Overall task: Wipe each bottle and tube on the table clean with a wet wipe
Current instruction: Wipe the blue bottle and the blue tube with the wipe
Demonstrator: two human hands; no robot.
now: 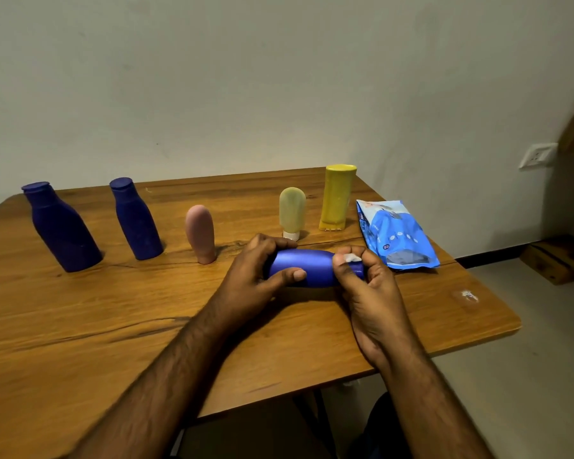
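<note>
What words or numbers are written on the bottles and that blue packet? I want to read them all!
Blue wet-wipe packet: it has white print and small round badges, all too blurred to read.
Two dark blue bottles, pink tube, pale yellow tube, yellow tube, held blue bottle: no writing shows.

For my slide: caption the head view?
Both hands hold a blue bottle sideways; the right presses a wet wipe on it.
</note>
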